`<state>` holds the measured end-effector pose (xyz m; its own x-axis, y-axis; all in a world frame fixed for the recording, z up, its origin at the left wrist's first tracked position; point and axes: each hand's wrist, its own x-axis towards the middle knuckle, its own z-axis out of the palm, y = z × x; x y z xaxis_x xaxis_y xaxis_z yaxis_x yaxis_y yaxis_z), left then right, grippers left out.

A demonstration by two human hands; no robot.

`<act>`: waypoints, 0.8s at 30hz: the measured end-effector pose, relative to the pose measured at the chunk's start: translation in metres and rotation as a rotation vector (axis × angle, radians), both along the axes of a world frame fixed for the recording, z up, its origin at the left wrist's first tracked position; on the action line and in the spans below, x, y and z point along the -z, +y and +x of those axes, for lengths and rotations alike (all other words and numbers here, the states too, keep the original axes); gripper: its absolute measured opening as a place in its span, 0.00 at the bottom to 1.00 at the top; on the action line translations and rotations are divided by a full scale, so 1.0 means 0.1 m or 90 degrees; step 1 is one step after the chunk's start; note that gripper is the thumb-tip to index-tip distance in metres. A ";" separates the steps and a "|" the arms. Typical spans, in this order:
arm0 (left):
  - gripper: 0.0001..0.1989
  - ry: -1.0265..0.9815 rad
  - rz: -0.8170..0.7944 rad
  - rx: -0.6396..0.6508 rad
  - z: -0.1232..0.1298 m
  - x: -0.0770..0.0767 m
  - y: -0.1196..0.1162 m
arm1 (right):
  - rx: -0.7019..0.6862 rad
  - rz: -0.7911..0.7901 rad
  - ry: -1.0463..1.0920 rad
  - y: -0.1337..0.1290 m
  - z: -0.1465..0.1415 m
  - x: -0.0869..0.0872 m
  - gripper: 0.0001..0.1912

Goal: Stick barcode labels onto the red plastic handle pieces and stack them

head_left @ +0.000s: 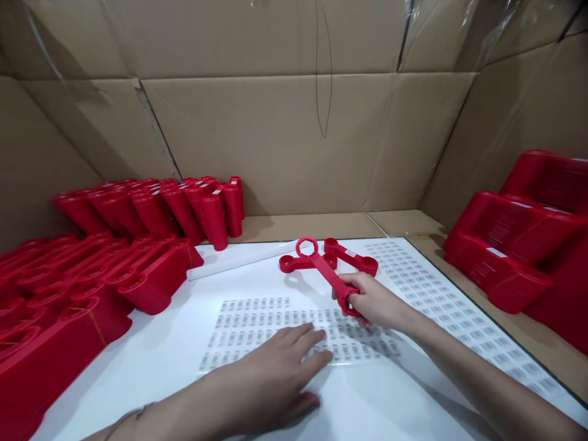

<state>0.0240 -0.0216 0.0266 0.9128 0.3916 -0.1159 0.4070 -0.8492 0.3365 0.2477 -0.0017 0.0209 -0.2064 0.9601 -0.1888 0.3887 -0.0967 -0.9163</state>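
My right hand [370, 298] grips the near end of a red plastic ring wrench [328, 271], whose far ring points up and away to the left. Two more red wrenches lie behind it on the white board: one with a small white label [351, 252], the other [298, 263] partly covered by the held one. My left hand [287, 361], fingers spread, is over a sheet of small printed labels [250, 321]. Whether its fingertips touch the sheet I cannot tell.
Stacks of red wrenches stand at the left [151, 275] and back left [184, 211]. More stacks [509, 263] are at the right. A white tube-like roll [239, 260] lies across the board. A second label sheet [441, 294] runs along the right edge. Cardboard walls [275, 141] enclose the area.
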 end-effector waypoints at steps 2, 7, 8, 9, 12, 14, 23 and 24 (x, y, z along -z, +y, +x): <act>0.27 -0.020 -0.034 0.003 0.11 0.09 -0.05 | 0.013 0.004 0.007 -0.04 -0.06 0.06 0.10; 0.22 -0.178 -0.058 0.007 0.37 0.19 -0.04 | 0.051 0.018 0.033 -0.05 -0.11 0.25 0.10; 0.17 -0.238 -0.043 -0.030 0.39 0.17 0.00 | 0.054 0.032 0.033 -0.06 -0.11 0.28 0.09; 0.12 -0.306 -0.017 -0.084 0.40 0.12 0.06 | 0.054 0.045 0.032 -0.06 -0.11 0.30 0.09; 0.08 -0.506 0.099 -0.271 0.39 -0.07 0.35 | 0.036 0.061 0.028 -0.10 -0.12 0.28 0.09; 0.10 -0.563 0.052 -0.358 0.39 -0.18 0.55 | 0.012 0.059 0.032 -0.13 -0.14 0.24 0.09; 0.12 -0.532 -0.366 -0.302 0.49 -0.19 0.86 | 0.024 -0.068 0.128 -0.24 -0.23 0.13 0.10; 0.12 -0.542 -0.370 -0.312 0.49 -0.18 0.86 | 0.025 -0.071 0.139 -0.26 -0.24 0.12 0.09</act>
<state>0.0728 0.0644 0.0448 0.5452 0.8171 0.1873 0.1031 -0.2870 0.9524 0.2237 -0.0272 0.0091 -0.2164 0.9441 -0.2486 0.1758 -0.2128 -0.9612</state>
